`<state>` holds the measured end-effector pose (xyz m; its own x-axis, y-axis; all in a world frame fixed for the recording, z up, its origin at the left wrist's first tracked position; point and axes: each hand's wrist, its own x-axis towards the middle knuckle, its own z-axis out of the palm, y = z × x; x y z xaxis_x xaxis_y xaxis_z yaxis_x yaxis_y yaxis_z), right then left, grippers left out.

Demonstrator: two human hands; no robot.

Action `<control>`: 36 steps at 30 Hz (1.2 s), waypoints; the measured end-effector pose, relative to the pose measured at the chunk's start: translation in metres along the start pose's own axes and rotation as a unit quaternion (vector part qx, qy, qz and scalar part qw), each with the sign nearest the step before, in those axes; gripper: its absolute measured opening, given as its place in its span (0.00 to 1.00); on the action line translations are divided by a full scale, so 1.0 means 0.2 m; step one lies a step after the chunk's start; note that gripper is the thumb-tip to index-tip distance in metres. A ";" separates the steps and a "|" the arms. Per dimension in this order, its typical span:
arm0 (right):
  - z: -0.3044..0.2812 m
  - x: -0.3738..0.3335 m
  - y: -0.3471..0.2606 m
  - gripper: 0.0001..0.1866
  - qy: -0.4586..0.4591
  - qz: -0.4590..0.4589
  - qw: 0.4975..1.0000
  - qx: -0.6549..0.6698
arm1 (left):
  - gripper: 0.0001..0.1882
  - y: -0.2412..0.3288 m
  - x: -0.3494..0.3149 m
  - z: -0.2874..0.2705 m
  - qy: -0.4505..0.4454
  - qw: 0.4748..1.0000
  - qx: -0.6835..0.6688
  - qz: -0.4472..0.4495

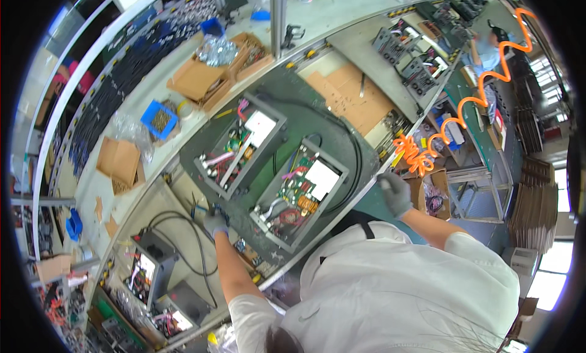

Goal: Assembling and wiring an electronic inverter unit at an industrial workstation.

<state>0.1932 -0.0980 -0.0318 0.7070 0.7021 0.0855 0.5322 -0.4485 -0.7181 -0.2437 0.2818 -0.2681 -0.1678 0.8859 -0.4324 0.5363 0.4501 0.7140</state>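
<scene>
My left hand [215,222], in a grey glove, is at the left edge of a dark green board [256,197]. Its fingers are curled by a small dark item I cannot make out, beside a thin-handled tool [196,207]. My right hand [395,195], gloved alike, is closed at the bench's near edge, below a coiled orange hose [415,156]; whatever it grips is hidden. Two open grey metal cases lie on the board: a farther case [273,122] and a nearer case [340,193], both with circuit boards, wires and a white panel. Black cables curve around them.
Further cases with a black cable [201,255] lie on the line at left; others [415,75] stand at the far right. Cardboard boxes [195,81] and a blue tray of screws [160,120] sit on the far bench. A metal post [278,23] rises there. Another person [488,54] works far right.
</scene>
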 end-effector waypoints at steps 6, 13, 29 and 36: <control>-0.08 -0.13 0.69 0.24 0.045 0.441 0.865 -0.235 | 0.14 0.11 -0.08 -0.18 -0.219 0.684 -0.695 -0.030; 0.22 0.06 1.10 0.52 -0.003 0.467 0.872 -0.144 | 0.15 0.66 -0.12 -0.42 -0.129 0.812 -0.557 -0.122; 0.26 0.05 1.46 0.27 0.106 0.426 0.898 0.038 | 0.35 1.52 -0.26 0.07 0.134 0.898 0.418 0.019; 0.04 0.07 1.28 0.23 0.086 0.385 0.919 0.017 | 0.33 1.33 -0.12 -0.12 0.130 0.952 0.255 0.103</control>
<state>0.3354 -0.1988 -0.2190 0.9329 0.0848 -0.3499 -0.1684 -0.7563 -0.6322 -0.1163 0.3825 -0.0543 -0.1790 0.9773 -0.1130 0.9013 0.2090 0.3795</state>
